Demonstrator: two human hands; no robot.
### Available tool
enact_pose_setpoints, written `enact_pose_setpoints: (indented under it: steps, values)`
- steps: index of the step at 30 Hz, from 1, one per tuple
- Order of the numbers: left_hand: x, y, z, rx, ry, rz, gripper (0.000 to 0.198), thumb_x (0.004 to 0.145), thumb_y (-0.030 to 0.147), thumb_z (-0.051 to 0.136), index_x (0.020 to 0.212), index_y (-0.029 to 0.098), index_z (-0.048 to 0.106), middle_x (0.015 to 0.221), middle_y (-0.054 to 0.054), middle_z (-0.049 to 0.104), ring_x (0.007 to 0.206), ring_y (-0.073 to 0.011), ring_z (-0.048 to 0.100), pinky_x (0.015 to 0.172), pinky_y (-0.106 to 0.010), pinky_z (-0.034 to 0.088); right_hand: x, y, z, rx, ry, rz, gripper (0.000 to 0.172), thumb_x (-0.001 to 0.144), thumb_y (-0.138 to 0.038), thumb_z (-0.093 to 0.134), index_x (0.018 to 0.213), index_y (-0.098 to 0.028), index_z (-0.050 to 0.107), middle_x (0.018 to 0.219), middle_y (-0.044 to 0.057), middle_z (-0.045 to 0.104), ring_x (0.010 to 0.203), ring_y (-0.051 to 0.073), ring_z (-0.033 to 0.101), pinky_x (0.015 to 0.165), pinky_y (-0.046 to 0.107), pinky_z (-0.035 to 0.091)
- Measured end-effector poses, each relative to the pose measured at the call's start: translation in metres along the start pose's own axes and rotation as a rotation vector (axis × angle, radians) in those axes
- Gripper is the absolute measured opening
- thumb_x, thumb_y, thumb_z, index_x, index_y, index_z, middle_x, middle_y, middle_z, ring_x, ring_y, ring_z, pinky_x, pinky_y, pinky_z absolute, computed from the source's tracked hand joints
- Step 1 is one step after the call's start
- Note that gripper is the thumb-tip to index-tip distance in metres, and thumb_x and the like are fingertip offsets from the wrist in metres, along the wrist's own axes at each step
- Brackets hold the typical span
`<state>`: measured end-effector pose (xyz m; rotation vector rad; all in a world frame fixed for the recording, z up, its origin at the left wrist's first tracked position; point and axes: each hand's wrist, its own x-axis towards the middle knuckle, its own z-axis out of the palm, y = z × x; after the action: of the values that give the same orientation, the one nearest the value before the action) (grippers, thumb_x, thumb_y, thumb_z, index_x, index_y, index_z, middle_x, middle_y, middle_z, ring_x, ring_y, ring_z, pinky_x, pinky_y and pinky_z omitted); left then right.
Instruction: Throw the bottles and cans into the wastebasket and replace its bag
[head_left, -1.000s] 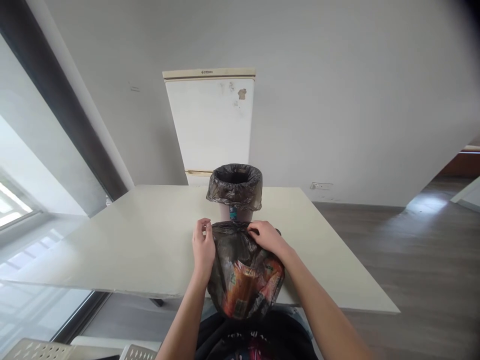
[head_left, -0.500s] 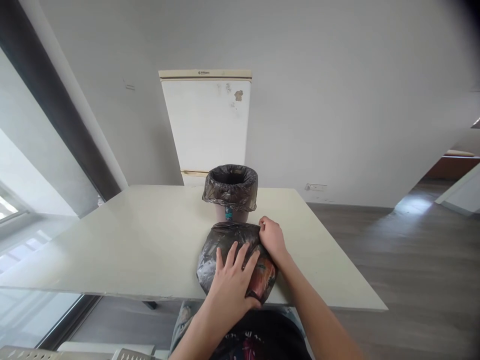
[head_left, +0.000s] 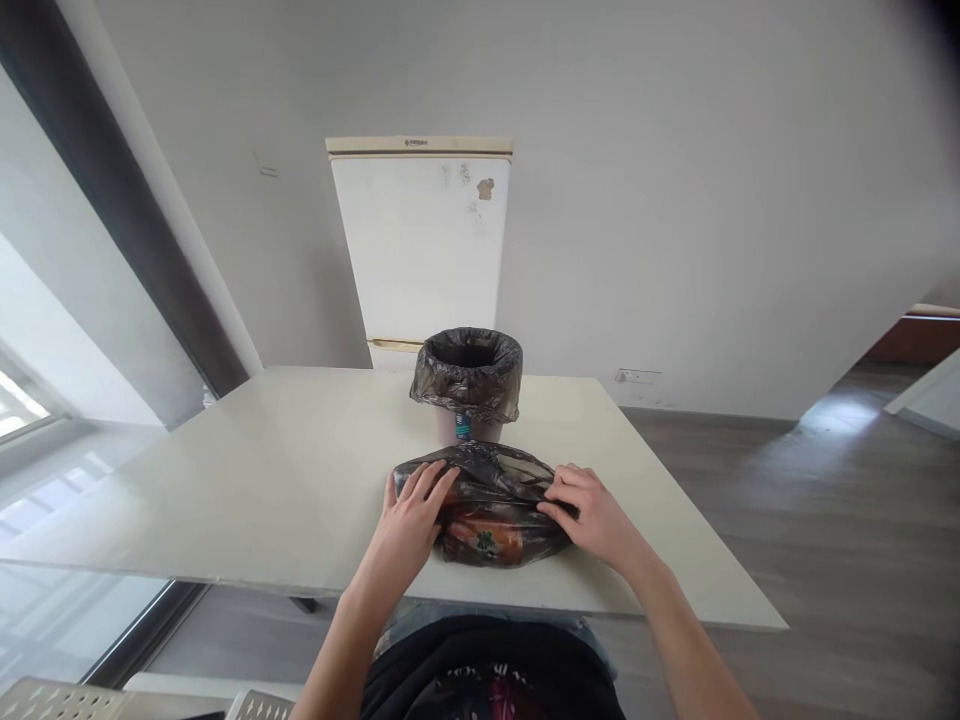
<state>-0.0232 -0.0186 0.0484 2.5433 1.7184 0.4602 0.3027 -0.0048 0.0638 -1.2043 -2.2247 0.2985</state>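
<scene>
A dark, see-through garbage bag [head_left: 495, 500] lies at the table's near edge, stretched sideways between my hands. Orange-red contents with a green mark show through its front. My left hand [head_left: 409, 515] grips its left part, fingers curved over the top and the thumb partly hidden. On the right, my right hand [head_left: 592, 510] is closed, pinching a gathered fold of the plastic. Just behind stands a small trash bin [head_left: 450, 428], upright, with a blue-green label and a dark liner [head_left: 469, 390] folded over its rim. The bin's inside is too dark to make out.
The pale table [head_left: 285, 470] has its near edge at my waist. A white refrigerator [head_left: 424, 240] stands behind it against the grey wall [head_left: 675, 200]. A wall socket [head_left: 637, 376] sits low on the right. Perforated light-coloured items [head_left: 64, 695] are at lower left.
My left hand has moved from flat on the middle of the bag to its left side. My right hand has shifted right and nearer, pinching the plastic. The bag is flatter and wider.
</scene>
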Motion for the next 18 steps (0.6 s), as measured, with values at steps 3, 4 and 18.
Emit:
enact_pose_setpoints:
  steps: [3,4,18]
  values:
    - [0.004,-0.013,0.003,-0.025,0.024,-0.018,0.098,0.081,-0.009,0.040,0.167,0.037,0.026,0.171,-0.006,0.040,0.160,-0.0310,0.033,0.126,-0.075,0.021,-0.014,0.001,-0.005,0.114,-0.052,-0.185,0.028,0.106,-0.036,0.058,0.083,-0.023,0.068,0.114,0.011,0.069,0.106,0.027,0.063,0.096,0.047,0.052]
    - [0.004,-0.016,0.004,-0.030,0.024,-0.023,0.098,0.081,-0.009,0.039,0.167,0.037,0.026,0.170,-0.006,0.040,0.159,-0.0311,0.034,0.125,-0.075,0.021,-0.018,0.002,-0.006,0.160,-0.072,-0.214,0.027,0.106,-0.035,0.057,0.085,-0.024,0.068,0.117,0.010,0.070,0.108,0.026,0.063,0.096,0.047,0.052]
    - [-0.002,-0.026,0.018,-0.016,0.109,-0.006,0.102,0.078,-0.008,0.040,0.168,0.038,0.028,0.163,-0.006,0.048,0.150,-0.0304,0.043,0.127,-0.062,0.027,-0.036,-0.011,-0.015,-0.121,-0.190,0.627,0.027,0.104,-0.041,0.046,0.106,-0.025,0.067,0.091,0.008,0.077,0.067,0.023,0.066,0.063,0.033,0.044]
